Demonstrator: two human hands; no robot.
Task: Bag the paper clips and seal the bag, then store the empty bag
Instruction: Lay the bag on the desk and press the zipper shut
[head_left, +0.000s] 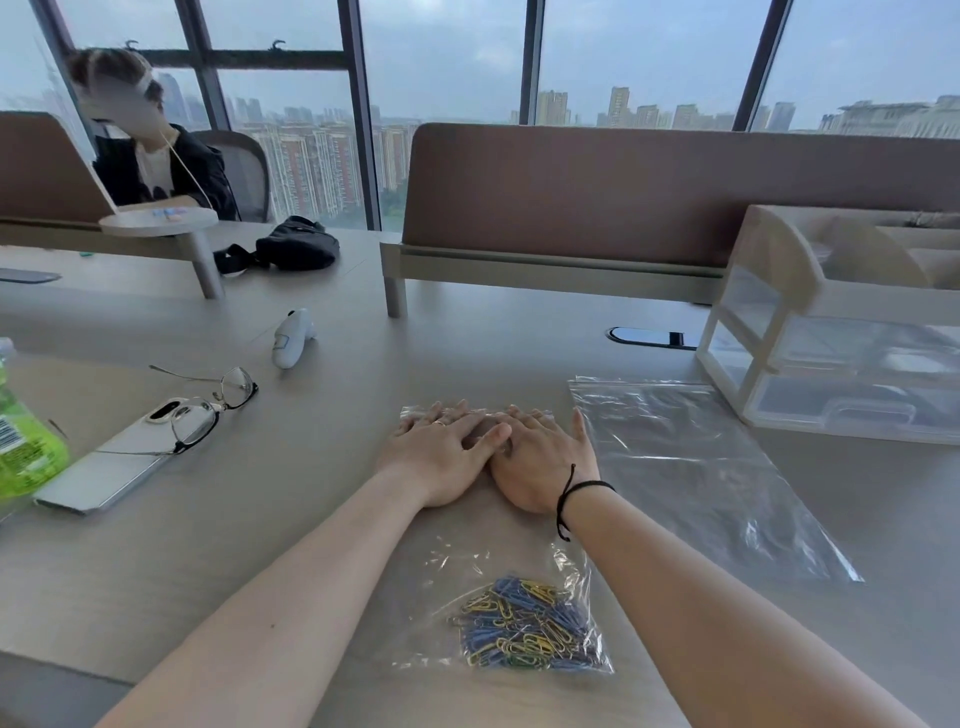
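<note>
Sealing step: clips bagged, closure under way.
Left hand and right hand, fingers flat and slightly spread, press the bag mouth at 12 o'clock; clips lie at 6 o'clock. Empty bag at 3 o'clock awaits storing.

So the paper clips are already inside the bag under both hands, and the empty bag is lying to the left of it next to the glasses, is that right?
Not quite. The empty bag lies to the right of the filled bag, near the drawer organizer, not by the glasses. The head view shows it. The rest holds: the paper clips are inside, with the left hand and right hand pressing its far end.
</note>
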